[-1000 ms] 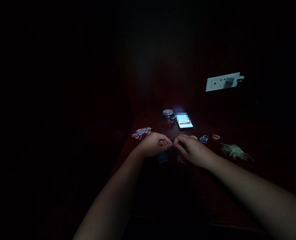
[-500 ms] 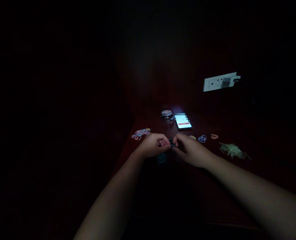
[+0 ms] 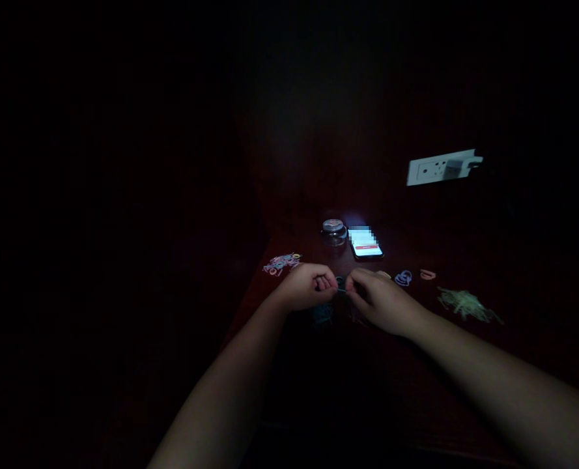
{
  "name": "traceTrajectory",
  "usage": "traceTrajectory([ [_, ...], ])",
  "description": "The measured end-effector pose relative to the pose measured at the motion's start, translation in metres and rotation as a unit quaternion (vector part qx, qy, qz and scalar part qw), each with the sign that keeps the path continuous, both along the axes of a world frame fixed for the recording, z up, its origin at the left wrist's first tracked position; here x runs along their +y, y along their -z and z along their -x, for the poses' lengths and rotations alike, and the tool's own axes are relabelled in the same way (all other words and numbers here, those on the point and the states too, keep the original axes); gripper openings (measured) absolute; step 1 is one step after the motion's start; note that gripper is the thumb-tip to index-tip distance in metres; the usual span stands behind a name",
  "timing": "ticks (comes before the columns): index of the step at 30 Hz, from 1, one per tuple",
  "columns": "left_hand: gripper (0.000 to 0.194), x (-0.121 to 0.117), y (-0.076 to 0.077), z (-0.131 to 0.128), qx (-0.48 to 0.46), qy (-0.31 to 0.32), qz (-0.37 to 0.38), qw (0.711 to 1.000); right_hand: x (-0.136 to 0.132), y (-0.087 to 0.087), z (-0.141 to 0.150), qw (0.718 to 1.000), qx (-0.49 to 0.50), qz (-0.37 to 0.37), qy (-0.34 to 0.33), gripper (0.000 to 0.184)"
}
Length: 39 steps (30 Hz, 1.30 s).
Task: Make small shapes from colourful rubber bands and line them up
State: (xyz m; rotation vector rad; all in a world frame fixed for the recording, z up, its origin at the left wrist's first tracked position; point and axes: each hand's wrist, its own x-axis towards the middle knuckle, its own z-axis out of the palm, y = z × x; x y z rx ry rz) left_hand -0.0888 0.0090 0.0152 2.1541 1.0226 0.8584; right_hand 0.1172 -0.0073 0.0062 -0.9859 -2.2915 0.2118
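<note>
The scene is very dark. My left hand (image 3: 309, 286) and my right hand (image 3: 380, 301) meet over a dark reddish table (image 3: 416, 352), fingers pinched together. Between the fingertips sits a small dark ring-like piece (image 3: 340, 284), held from both sides; its exact form is too dim to tell. A bluish small thing (image 3: 322, 314) lies on the table just below my left hand.
A pile of coloured little loops (image 3: 282, 262) lies left of my hands. A lit phone (image 3: 365, 242) and a small clear jar (image 3: 333, 230) stand behind. Loose loops (image 3: 403, 278), an orange one (image 3: 428, 274) and a pale green heap (image 3: 466, 304) lie right. A white wall socket (image 3: 443, 168) has a plug in it.
Both hands stay pinched together on the small piece, with slight finger shifts. The view has drifted a little, so everything sits slightly lower and to the right.
</note>
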Motion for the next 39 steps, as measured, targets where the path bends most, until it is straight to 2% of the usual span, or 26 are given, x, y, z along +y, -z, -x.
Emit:
traceTrajectory([
  [6,0.011,0.001,0.002,0.001,0.007,-0.012,-0.008,1.0,-0.004,-0.004,0.0,1.0,0.021,0.022,-0.001,0.01],
  [13,0.01,0.001,0.003,0.0,0.001,-0.008,-0.007,1.0,-0.008,-0.007,0.0,1.0,0.003,0.012,-0.012,0.01],
  [18,0.011,0.001,0.002,0.0,0.006,-0.011,-0.014,1.0,-0.007,-0.006,0.0,1.0,0.007,0.014,-0.019,0.004],
  [28,0.009,-0.002,-0.004,0.0,-0.002,-0.021,-0.004,1.0,-0.004,-0.004,-0.001,1.0,0.003,0.014,-0.019,0.01],
  [29,0.009,-0.001,-0.004,0.001,-0.002,-0.039,-0.011,0.999,-0.003,-0.003,-0.001,1.0,0.005,0.01,-0.021,0.01],
  [31,0.009,0.004,-0.003,0.008,0.007,-0.125,-0.042,0.991,-0.002,-0.003,-0.002,1.0,0.007,0.002,-0.025,0.01],
  [33,0.012,0.011,-0.003,0.021,0.037,-0.256,-0.077,0.963,-0.001,-0.002,-0.001,0.999,0.004,0.0,-0.032,0.01],
  [35,0.015,0.019,-0.004,0.038,0.092,-0.357,-0.086,0.926,-0.003,-0.001,0.0,0.999,-0.001,0.001,-0.04,0.009],
  [37,0.018,0.025,-0.003,0.057,0.128,-0.423,-0.075,0.894,-0.005,0.0,0.003,0.999,-0.005,0.003,-0.048,0.009],
  [39,0.021,0.031,-0.001,0.071,0.149,-0.454,-0.057,0.877,-0.007,0.001,0.007,0.998,-0.012,0.004,-0.055,0.009],
])
